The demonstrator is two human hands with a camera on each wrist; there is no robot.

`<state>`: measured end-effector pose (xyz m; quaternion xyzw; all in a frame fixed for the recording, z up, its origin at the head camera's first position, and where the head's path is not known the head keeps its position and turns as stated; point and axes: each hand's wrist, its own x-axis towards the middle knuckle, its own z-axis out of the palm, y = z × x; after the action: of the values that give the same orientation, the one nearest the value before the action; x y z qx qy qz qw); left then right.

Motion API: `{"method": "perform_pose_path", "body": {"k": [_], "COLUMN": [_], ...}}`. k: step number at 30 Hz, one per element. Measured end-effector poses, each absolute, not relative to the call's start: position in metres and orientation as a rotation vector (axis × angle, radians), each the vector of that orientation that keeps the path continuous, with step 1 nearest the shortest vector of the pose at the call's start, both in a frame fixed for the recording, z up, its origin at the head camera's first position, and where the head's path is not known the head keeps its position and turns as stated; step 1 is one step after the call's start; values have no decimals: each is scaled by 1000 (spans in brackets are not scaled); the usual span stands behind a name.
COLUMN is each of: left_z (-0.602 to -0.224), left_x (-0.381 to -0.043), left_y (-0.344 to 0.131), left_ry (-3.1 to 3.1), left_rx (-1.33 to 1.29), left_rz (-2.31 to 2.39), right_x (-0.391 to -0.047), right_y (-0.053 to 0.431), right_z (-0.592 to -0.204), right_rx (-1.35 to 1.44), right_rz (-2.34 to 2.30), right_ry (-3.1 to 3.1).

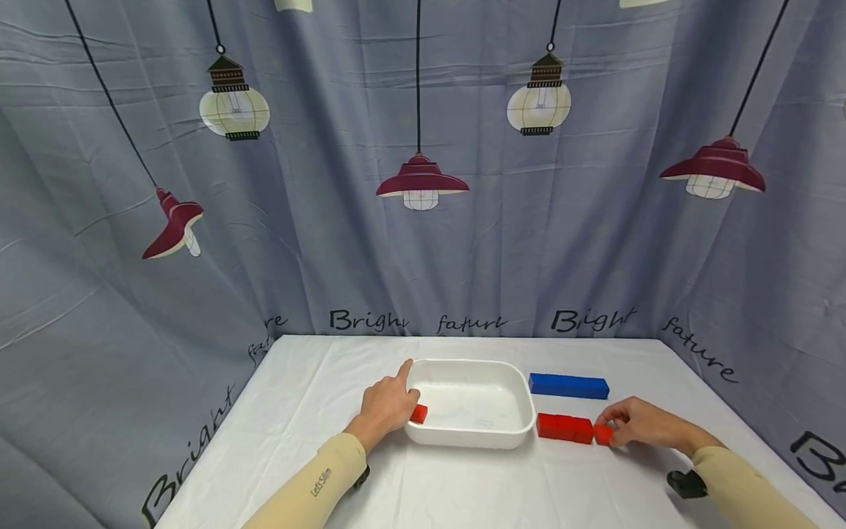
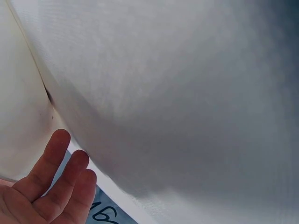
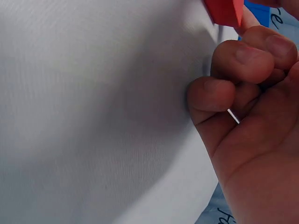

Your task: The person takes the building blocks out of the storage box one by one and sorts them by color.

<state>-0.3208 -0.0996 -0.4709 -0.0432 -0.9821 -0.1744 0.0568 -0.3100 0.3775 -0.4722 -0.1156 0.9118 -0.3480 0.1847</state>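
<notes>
My left hand [image 1: 388, 402] is at the left rim of a white tray [image 1: 471, 439], its index finger pointing forward along the edge. In the left wrist view, the other fingers [image 2: 74, 170] lie loosely extended beside the tray's outer wall. Close to the left thumb, a red block [image 1: 419, 414] is at the tray's left side, partly hidden by the hand. To the right of the tray, my right hand [image 1: 644, 425] pinches a red cube [image 1: 603, 435] between thumb and fingertips. That cube is at the right end of a row of red blocks [image 1: 565, 427].
Behind the red row lies a long blue bar [image 1: 568, 386], right of the tray. A white cloth covers the table [image 1: 463, 485]. A grey-blue curtain [image 1: 423, 257] printed with lamps hangs at the back and sides.
</notes>
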Motion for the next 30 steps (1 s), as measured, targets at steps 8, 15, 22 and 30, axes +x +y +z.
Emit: {"method": "perform_pose_path", "body": {"k": [8, 15, 22, 30], "left_z": [-469, -470, -471, -471], "left_x": [-322, -324, -324, -323], "left_y": [-100, -100, -100, -100], "left_ry": [-2982, -2986, -2998, -3001], "left_rx": [-136, -122, -118, -127], "left_rz": [-531, -526, -528, -520], "right_x": [-312, -312, -311, -309], "right_y": [373, 373, 371, 366], "right_z": [-472, -472, -475, -475], "right_rx": [-324, -376, -408, -404], "right_rz": [-986, -1041, -1045, -1023], "right_ry": [2576, 2524, 2524, 2559]}}
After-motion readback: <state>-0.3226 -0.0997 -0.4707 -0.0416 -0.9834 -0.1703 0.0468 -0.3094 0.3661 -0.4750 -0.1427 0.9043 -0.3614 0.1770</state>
